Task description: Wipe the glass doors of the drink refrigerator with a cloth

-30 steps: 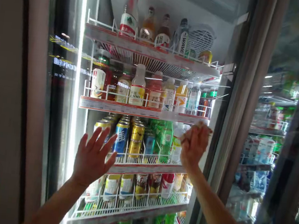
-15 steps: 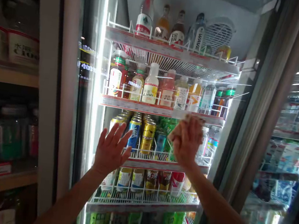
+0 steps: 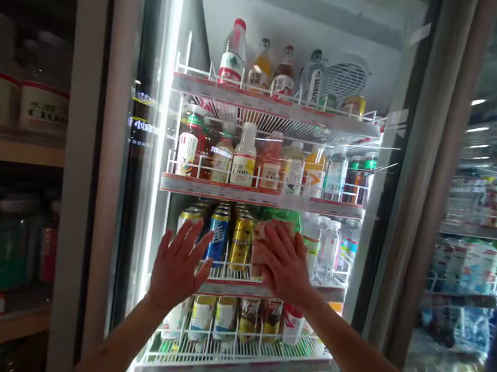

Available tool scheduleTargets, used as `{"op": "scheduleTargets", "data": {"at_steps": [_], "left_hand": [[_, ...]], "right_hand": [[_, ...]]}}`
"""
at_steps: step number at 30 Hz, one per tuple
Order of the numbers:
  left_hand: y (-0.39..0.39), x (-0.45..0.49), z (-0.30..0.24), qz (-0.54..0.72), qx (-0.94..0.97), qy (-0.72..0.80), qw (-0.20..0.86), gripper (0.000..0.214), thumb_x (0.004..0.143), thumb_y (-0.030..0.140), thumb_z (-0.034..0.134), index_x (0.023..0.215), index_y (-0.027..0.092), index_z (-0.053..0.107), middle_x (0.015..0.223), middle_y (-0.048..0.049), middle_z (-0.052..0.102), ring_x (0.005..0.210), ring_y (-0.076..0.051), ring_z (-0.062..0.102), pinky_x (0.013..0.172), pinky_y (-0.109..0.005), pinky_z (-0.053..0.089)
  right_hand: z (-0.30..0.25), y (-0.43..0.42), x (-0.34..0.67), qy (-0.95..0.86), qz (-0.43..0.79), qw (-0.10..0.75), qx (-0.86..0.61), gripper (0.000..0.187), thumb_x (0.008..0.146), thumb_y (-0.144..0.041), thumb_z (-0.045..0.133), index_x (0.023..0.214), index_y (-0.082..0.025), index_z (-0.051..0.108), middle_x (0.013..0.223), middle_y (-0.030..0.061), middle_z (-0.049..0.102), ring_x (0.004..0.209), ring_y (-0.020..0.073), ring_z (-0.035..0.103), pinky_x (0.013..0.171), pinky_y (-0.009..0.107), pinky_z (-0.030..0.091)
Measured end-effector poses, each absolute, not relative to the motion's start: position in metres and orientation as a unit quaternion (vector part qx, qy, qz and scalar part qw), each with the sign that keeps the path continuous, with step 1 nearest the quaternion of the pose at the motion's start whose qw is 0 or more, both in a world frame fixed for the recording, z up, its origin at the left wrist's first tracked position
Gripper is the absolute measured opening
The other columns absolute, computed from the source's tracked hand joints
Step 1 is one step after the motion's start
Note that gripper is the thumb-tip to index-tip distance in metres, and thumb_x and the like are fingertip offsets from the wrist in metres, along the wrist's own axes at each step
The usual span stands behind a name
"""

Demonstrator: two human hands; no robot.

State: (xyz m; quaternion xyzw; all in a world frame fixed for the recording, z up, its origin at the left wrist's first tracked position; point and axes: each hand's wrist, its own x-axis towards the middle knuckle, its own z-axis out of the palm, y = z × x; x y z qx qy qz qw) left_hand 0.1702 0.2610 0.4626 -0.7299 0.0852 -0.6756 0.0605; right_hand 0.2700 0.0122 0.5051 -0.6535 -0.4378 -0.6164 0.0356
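A glass fridge door (image 3: 261, 6) stands in front of me, with the drinks visible behind it. My right hand (image 3: 284, 263) presses a folded pinkish cloth (image 3: 260, 245) flat against the glass, level with the can shelf. Its fingers lie over the cloth, which hides part of that row. To the left, my left hand (image 3: 178, 265) has its fingers spread and holds nothing; whether the palm touches the glass I cannot tell. Behind that hand are a blue can (image 3: 218, 236) and a gold can (image 3: 240, 242).
Several wire shelves hold bottles, such as a white-capped bottle (image 3: 245, 155). A metal door frame (image 3: 431, 172) runs along the right, with another lit fridge beyond. On the left is a post (image 3: 80, 159) beside a wooden shelf (image 3: 12, 151) of bottles.
My right hand has slid the cloth left and slightly down across the glass. My left hand keeps nearly the same place, fingers still spread. The view has tilted upward a little.
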Motion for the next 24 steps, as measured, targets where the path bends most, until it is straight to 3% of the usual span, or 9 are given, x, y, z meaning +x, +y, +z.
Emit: {"op": "scheduleTargets", "data": {"at_steps": [2, 7, 9, 12, 14, 20, 24], "left_hand": [[0.261, 0.171, 0.462, -0.678, -0.727, 0.09, 0.053, 0.064, 0.085, 0.035, 0.054, 0.144, 0.029, 0.029, 0.145, -0.0071, 0.039, 0.139, -0.023, 0.028, 0.116, -0.044, 0.017], [0.261, 0.174, 0.462, -0.685, -0.721, 0.097, 0.035, 0.061, 0.086, 0.036, 0.052, 0.143, 0.03, 0.031, 0.144, -0.0063, 0.041, 0.139, -0.022, 0.029, 0.116, -0.044, 0.016], [0.262, 0.174, 0.462, -0.69, -0.716, 0.099, 0.04, 0.06, 0.086, 0.036, 0.052, 0.142, 0.029, 0.032, 0.145, -0.0057, 0.039, 0.139, -0.022, 0.029, 0.116, -0.043, 0.016], [0.262, 0.175, 0.462, -0.694, -0.711, 0.101, 0.049, 0.059, 0.086, 0.035, 0.052, 0.142, 0.029, 0.033, 0.146, -0.005, 0.038, 0.139, -0.021, 0.028, 0.117, -0.041, 0.015], [0.262, 0.174, 0.463, -0.695, -0.711, 0.101, 0.035, 0.058, 0.087, 0.035, 0.052, 0.142, 0.03, 0.033, 0.145, -0.0049, 0.04, 0.139, -0.02, 0.029, 0.117, -0.041, 0.016], [0.261, 0.174, 0.462, -0.695, -0.71, 0.105, 0.045, 0.059, 0.085, 0.034, 0.054, 0.141, 0.027, 0.036, 0.143, -0.0072, 0.042, 0.139, -0.02, 0.027, 0.117, -0.041, 0.015], [0.263, 0.177, 0.462, -0.698, -0.71, 0.093, 0.031, 0.057, 0.086, 0.035, 0.052, 0.141, 0.028, 0.036, 0.143, -0.0076, 0.043, 0.138, -0.022, 0.029, 0.116, -0.045, 0.018]], "right_hand": [[0.509, 0.001, 0.28, -0.404, -0.633, 0.054, -0.659, 0.045, 0.086, -0.034, 0.042, 0.13, -0.025, 0.049, 0.149, 0.0059, 0.033, 0.139, 0.0258, 0.026, 0.113, 0.052, 0.016], [0.564, -0.035, 0.318, -0.143, -0.729, 0.237, -0.626, 0.052, 0.089, -0.032, 0.035, 0.138, -0.015, 0.04, 0.149, 0.017, 0.031, 0.139, 0.0314, 0.026, 0.106, 0.056, 0.024], [0.566, -0.022, 0.311, -0.181, -0.722, 0.216, -0.632, 0.053, 0.09, -0.03, 0.034, 0.14, -0.016, 0.038, 0.15, 0.016, 0.029, 0.14, 0.0308, 0.024, 0.107, 0.056, 0.024], [0.544, -0.002, 0.292, -0.347, -0.67, 0.095, -0.65, 0.052, 0.088, -0.03, 0.038, 0.14, -0.024, 0.037, 0.151, 0.0096, 0.029, 0.14, 0.0278, 0.024, 0.111, 0.053, 0.02], [0.534, -0.01, 0.292, -0.377, -0.657, 0.058, -0.65, 0.051, 0.088, -0.031, 0.04, 0.139, -0.026, 0.039, 0.15, 0.0082, 0.032, 0.139, 0.0276, 0.027, 0.111, 0.053, 0.019], [0.552, -0.05, 0.324, -0.117, -0.739, 0.224, -0.625, 0.053, 0.09, -0.032, 0.034, 0.141, -0.018, 0.037, 0.148, 0.0164, 0.033, 0.137, 0.0316, 0.029, 0.104, 0.056, 0.027], [0.535, -0.008, 0.297, -0.311, -0.691, 0.114, -0.642, 0.049, 0.089, -0.031, 0.037, 0.137, -0.022, 0.042, 0.149, 0.0116, 0.032, 0.14, 0.0277, 0.026, 0.11, 0.052, 0.022]]}}
